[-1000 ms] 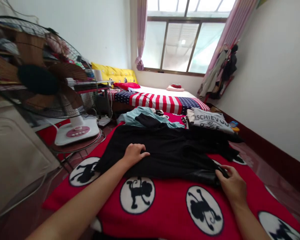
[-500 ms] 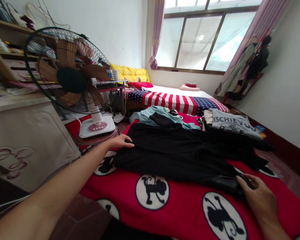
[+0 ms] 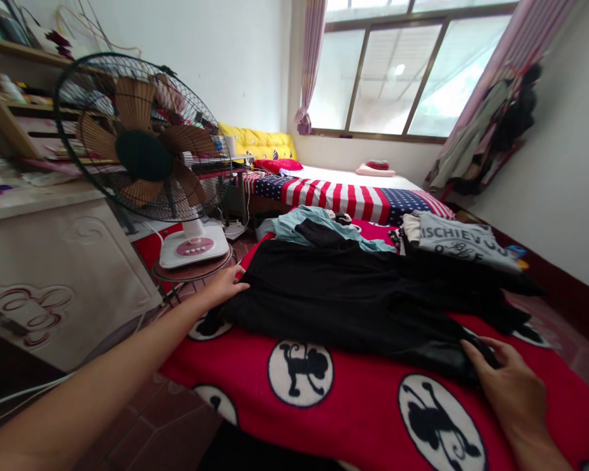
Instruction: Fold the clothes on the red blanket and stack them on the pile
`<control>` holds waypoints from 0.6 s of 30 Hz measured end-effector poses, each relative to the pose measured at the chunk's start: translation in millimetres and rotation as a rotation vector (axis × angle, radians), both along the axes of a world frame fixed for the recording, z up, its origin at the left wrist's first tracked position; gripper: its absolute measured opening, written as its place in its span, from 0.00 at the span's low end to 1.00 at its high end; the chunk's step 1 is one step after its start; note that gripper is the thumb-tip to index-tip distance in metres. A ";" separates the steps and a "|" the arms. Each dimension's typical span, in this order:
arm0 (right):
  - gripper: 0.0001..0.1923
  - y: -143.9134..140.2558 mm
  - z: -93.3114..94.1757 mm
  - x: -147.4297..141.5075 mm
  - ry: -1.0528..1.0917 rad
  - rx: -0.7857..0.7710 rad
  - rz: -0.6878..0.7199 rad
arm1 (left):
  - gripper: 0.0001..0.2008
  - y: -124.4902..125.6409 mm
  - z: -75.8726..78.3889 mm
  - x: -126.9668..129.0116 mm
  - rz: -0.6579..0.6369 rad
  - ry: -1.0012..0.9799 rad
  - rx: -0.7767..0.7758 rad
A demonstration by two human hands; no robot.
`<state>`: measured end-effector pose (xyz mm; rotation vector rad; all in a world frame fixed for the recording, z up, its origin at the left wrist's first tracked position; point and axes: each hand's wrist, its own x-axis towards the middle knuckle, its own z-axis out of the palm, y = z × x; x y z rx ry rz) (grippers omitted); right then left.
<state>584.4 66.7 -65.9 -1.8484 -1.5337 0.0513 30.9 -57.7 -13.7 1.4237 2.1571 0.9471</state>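
While the black garment lay spread flat across the red blanket with its white discs of black monkey figures, both hands rested at opposite ends of it. At the end of a long outstretched arm, the left hand sat at the garment's left edge, near the corner of the bed, its fingers loosely extended and flat on the cloth rather than closed around it. Low at the near right, the right hand was curled over the garment's near right corner, fingertips pressing the dark fabric; whether it truly pinched the cloth could not be told. Beyond the garment lay a light blue garment with something black on top, and to the right of that a folded grey shirt with lettering. Just beside the bed on the left stood a fan with brown blades in a dark cage, its white base set on a small round stool. Farther back, a second bed carried a stars-and-stripes cover below the window.
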 end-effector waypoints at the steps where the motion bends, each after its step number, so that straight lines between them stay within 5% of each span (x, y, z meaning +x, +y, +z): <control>1: 0.32 -1.4 1.1 -0.6 -0.023 0.006 -0.011 | 0.18 0.6 4.2 3.6 0.022 0.048 0.033; 3: 0.31 -5.5 5.5 -5.7 -0.097 0.121 -0.010 | 0.17 1.9 12.7 16.4 0.035 0.153 0.115; 5: 0.27 -11.3 11.8 -18.4 -0.186 0.317 0.084 | 0.11 3.8 16.8 35.5 -0.088 0.244 0.186; 7: 0.21 -17.3 17.0 -37.6 -0.240 0.452 0.298 | 0.12 6.2 13.2 56.5 -0.351 0.279 0.202; 10: 0.16 -22.3 16.3 -65.7 -0.268 0.365 0.684 | 0.21 8.3 -5.2 77.6 -0.654 0.296 0.089; 13: 0.18 -19.9 6.7 -74.2 -0.297 0.141 0.826 | 0.28 5.8 -27.6 75.5 -0.618 0.443 -0.015; 18: 0.20 -15.0 -5.5 -61.9 -0.169 0.105 0.651 | 0.30 1.0 -42.9 57.5 -0.449 0.594 -0.073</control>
